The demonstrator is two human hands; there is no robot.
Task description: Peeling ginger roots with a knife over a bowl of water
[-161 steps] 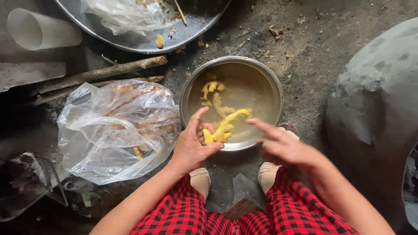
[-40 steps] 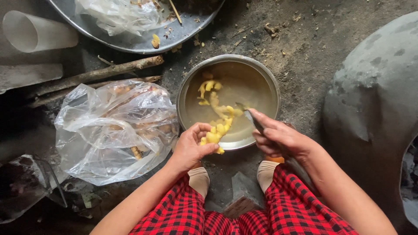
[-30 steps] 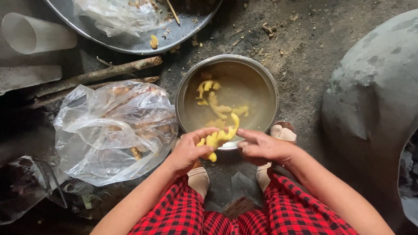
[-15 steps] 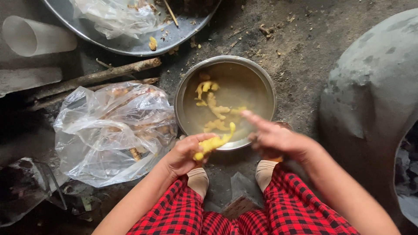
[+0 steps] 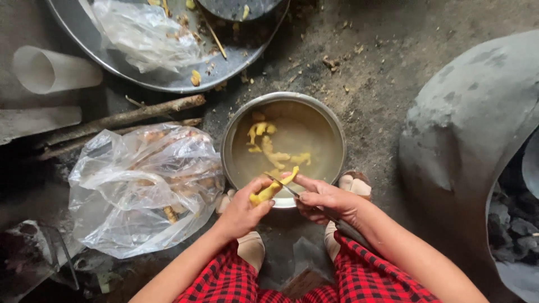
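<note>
My left hand (image 5: 244, 209) grips a yellow peeled root piece (image 5: 274, 188) over the near rim of a steel bowl (image 5: 233, 132). My right hand (image 5: 325, 200) holds a small knife (image 5: 282, 186) whose blade lies against that piece. The bowl holds cloudy water with several more yellow pieces (image 5: 268, 145) floating in it. Both hands sit close together just above my knees in red checked trousers (image 5: 359, 278).
A clear plastic bag of unpeeled roots (image 5: 140, 188) lies left of the bowl. Sticks (image 5: 120, 119), a large metal tray with peelings (image 5: 168, 50) and a white plastic cup (image 5: 53, 70) are beyond. A big grey rounded vessel (image 5: 471, 140) stands at the right. My feet (image 5: 353, 184) flank the bowl.
My hands came together over the bowl's near rim. The knife blade now rests on the yellow piece, which the left hand has turned and lifted slightly.
</note>
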